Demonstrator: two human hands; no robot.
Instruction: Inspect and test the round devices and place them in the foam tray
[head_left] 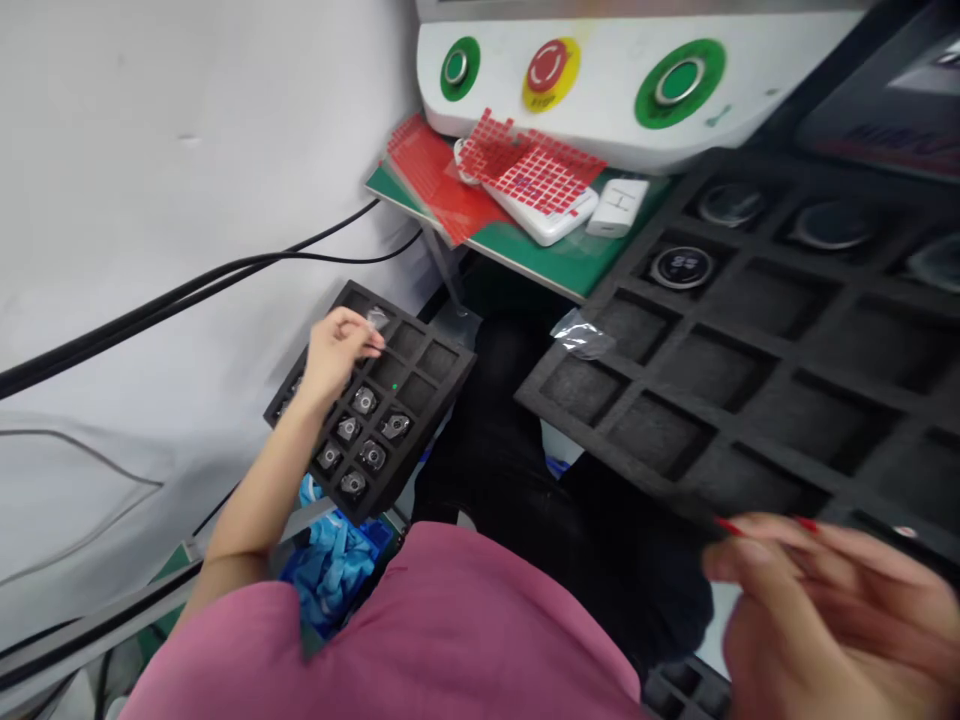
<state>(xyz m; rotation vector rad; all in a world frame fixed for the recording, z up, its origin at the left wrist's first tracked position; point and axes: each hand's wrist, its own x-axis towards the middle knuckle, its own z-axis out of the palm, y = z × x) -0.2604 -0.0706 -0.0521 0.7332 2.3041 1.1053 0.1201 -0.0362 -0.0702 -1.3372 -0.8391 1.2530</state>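
Note:
My left hand is over a black foam tray on the left, thumb and fingers pinched together. What they hold, if anything, is too small to make out. A scrap of clear film shows just beyond these fingertips. Several small round watch-like parts sit in that tray's compartments. At the lower right, blurred by motion, my right hand has its fingers closed, with a small red piece at the tips. It is beside the near edge of a larger black foam tray, where several round watch faces lie in the far compartments.
Red sticker sheets, a white device and a white adapter lie on a green shelf. Behind is a machine panel with a red stop button. Black cables cross the left; blue gloves fill a bin below.

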